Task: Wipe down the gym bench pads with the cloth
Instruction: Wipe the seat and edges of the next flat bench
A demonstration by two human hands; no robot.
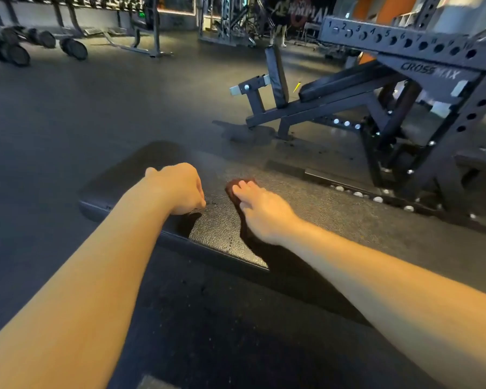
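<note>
Two bare arms reach out over the flat black textured bench pad [216, 231]. The right hand [261, 211] lies flat, fingers straight and together, pressing a small dark reddish-brown cloth [243, 181] onto the middle of the pad. The left hand [180, 189] is curled into a loose fist with nothing visible in it, knuckles resting on the pad just beside the cloth. Behind stands a grey steel rack [432, 71].

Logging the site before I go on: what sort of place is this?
A gym: dumbbells at far left, an incline bench beside a numbered rack, a black pad up close.
</note>
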